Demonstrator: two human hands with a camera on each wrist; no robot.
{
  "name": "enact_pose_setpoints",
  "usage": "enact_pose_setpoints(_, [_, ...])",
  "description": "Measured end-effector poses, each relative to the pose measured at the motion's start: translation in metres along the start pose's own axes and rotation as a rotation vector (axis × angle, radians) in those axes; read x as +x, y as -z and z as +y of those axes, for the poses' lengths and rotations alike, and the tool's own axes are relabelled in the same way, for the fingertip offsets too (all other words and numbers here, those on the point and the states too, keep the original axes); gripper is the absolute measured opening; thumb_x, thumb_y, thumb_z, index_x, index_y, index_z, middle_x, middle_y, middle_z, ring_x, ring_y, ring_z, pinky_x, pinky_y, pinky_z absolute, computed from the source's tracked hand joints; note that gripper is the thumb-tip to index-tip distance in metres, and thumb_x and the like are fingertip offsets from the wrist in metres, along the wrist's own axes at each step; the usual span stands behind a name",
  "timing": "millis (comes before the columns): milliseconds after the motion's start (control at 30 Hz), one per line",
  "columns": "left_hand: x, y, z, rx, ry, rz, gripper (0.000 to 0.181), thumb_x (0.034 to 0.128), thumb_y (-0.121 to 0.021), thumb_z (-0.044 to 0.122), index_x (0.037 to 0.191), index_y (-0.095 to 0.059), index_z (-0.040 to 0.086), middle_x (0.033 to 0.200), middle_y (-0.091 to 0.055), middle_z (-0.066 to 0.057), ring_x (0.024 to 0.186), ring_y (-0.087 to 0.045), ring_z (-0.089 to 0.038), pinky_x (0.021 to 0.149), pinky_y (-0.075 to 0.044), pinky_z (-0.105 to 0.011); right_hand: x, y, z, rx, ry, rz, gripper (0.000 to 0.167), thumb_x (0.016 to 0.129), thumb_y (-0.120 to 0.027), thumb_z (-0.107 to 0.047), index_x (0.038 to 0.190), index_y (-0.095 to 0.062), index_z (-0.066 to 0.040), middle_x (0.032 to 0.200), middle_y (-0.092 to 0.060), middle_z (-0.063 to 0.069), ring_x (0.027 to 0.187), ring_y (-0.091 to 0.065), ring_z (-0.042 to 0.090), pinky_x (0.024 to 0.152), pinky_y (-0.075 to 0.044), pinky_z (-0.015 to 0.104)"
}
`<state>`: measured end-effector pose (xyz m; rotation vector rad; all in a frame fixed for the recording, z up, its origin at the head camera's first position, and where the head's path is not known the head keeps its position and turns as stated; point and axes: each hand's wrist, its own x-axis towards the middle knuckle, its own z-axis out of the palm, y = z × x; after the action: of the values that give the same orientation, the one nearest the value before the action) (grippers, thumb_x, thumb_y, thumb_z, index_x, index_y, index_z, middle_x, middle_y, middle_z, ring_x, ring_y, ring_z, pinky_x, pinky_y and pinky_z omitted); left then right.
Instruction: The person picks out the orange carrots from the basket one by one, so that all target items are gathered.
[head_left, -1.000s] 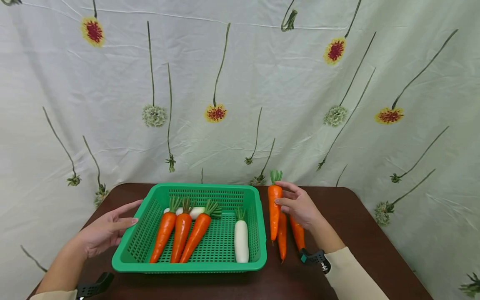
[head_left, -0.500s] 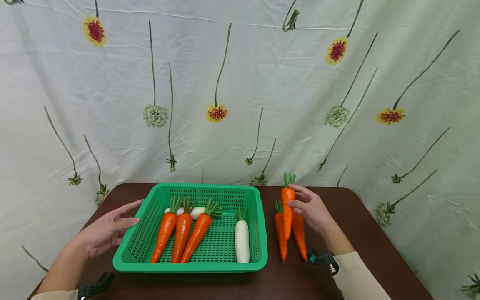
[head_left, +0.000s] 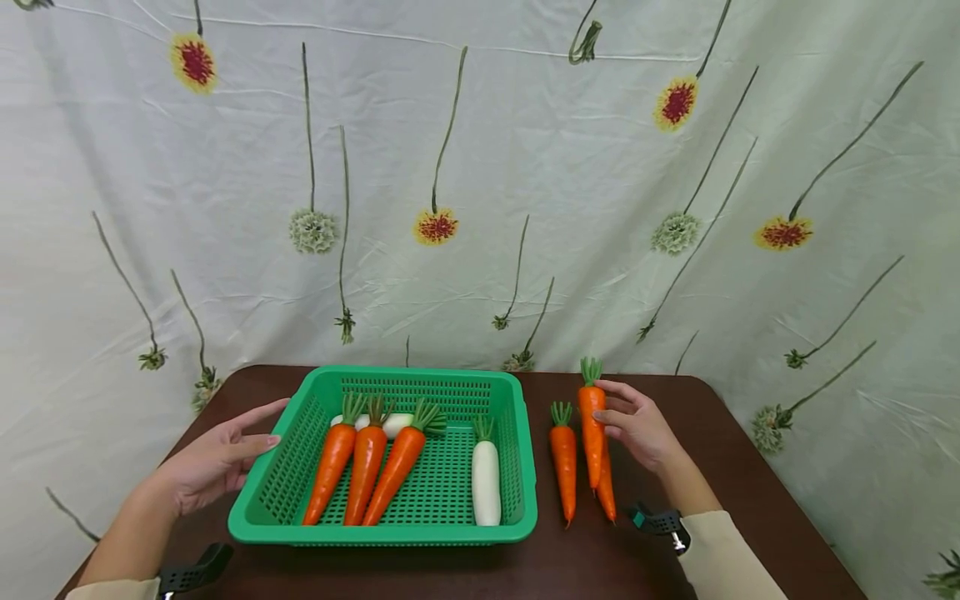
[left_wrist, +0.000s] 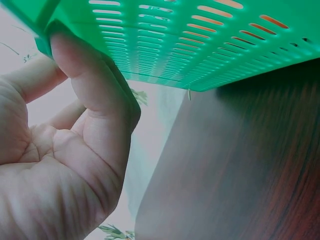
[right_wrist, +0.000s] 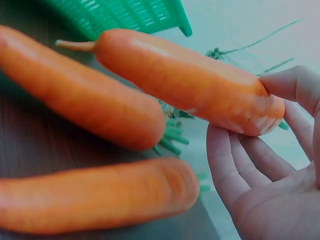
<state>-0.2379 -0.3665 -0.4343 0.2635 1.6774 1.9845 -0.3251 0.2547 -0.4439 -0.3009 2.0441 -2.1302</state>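
My right hand [head_left: 637,425] pinches an orange carrot [head_left: 592,429] with a green top between thumb and fingers. In the right wrist view that carrot [right_wrist: 190,80] hangs above two others. One carrot [head_left: 564,467] lies on the table beside the basket; another [head_left: 607,496] lies partly hidden under the held one. My left hand [head_left: 213,467] is at the left side of the green basket [head_left: 382,535], fingers relaxed. In the left wrist view, a fingertip [left_wrist: 65,45] touches the basket's rim.
Inside the basket are three carrots [head_left: 366,475], one white radish [head_left: 486,483] on the right and white radish [head_left: 396,425] partly covered behind the carrots. The dark brown table [head_left: 420,575] ends at a flowered curtain [head_left: 480,167].
My right hand has moved right and slightly down with the carrot, away from the basket and over the rightmost carrot. The left table carrot is now uncovered. My left hand stays at the basket.
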Motion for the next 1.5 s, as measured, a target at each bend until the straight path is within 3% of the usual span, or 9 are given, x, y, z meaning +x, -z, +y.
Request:
enact_pose_setpoints(333, [0.001, -0.001, -0.001, -0.003, 0.000, 0.013, 0.079, 0.1109, -0.042, 0.010, 0.164, 0.016, 0.018, 0.129, -0.072, -0.006, 0.111, -0.074, -0.030, 0.095, -0.058, -0.056, -0.001, 0.015, 0.012, -0.005, -0.001, -0.039, 0.057, 0.094, -0.068, 0.003, 0.147, -0.047, 0.001, 0.114, -0.071, -0.002, 0.095, -0.071, 0.014, 0.083, -0.063, 0.028])
enact_pose_setpoints(633, [0.001, -0.001, -0.002, 0.004, -0.014, 0.009, 0.077, 0.1106, -0.042, 0.009, 0.165, 0.010, 0.021, 0.129, -0.072, -0.006, 0.110, -0.074, -0.029, 0.093, -0.059, -0.055, 0.000, 0.031, 0.020, -0.031, -0.032, 0.007, 0.054, 0.098, -0.066, -0.002, 0.149, -0.049, -0.002, 0.118, -0.068, -0.004, 0.100, -0.070, 0.014, 0.084, -0.063, 0.029])
enact_pose_setpoints(1067, [0.000, 0.001, -0.002, 0.000, -0.018, 0.009, 0.077, 0.1107, -0.042, 0.009, 0.165, 0.011, 0.020, 0.128, -0.073, -0.006, 0.110, -0.074, -0.029, 0.093, -0.059, -0.055, -0.004, 0.048, 0.027, 0.007, -0.038, 0.007, 0.051, 0.099, -0.062, -0.003, 0.149, -0.049, -0.006, 0.115, -0.071, -0.008, 0.103, -0.070, 0.012, 0.089, -0.062, 0.029])
enact_pose_setpoints(1267, [0.000, 0.001, -0.002, -0.003, -0.021, 0.005, 0.076, 0.1106, -0.042, 0.009, 0.166, 0.008, 0.022, 0.128, -0.073, -0.006, 0.110, -0.074, -0.029, 0.092, -0.060, -0.054, -0.007, 0.055, 0.029, -0.012, -0.060, -0.024, 0.050, 0.100, -0.060, -0.003, 0.148, -0.048, -0.002, 0.115, -0.071, -0.009, 0.103, -0.069, 0.011, 0.089, -0.061, 0.028])
enact_pose_setpoints(1500, [0.000, -0.001, -0.001, 0.011, -0.016, 0.016, 0.079, 0.1103, -0.043, 0.009, 0.165, 0.013, 0.019, 0.127, -0.073, -0.007, 0.109, -0.074, -0.030, 0.092, -0.059, -0.056, -0.010, 0.063, 0.031, -0.008, -0.086, -0.068, 0.047, 0.100, -0.060, -0.002, 0.146, -0.053, -0.008, 0.116, -0.071, -0.008, 0.103, -0.069, 0.011, 0.089, -0.061, 0.028])
